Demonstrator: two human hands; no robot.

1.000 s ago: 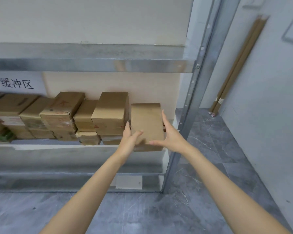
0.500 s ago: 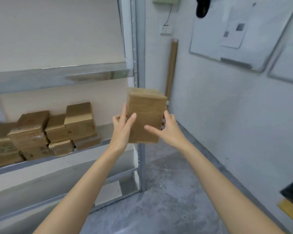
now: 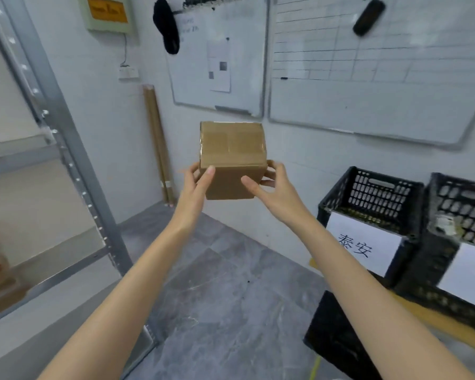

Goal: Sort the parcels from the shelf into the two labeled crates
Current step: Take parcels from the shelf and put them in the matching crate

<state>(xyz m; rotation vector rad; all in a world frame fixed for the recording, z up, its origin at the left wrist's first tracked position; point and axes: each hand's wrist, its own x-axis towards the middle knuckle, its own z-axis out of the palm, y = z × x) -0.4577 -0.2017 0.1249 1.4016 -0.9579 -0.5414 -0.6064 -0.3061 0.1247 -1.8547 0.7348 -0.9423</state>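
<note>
Parcel is up in mid-air btwn both hands, right of the shelf frame & in front of the wall under two whiteboards. Left hand & right hand clasp its sides, thumbs pressed on the near face, fingers wrapped round the far edges. Low at right stand the left crate, labelled 泰安, & touching it the right crate, label cut off. The right forearm crosses the left crate's near corner, & a cardboard tube leans in the corner.
</note>
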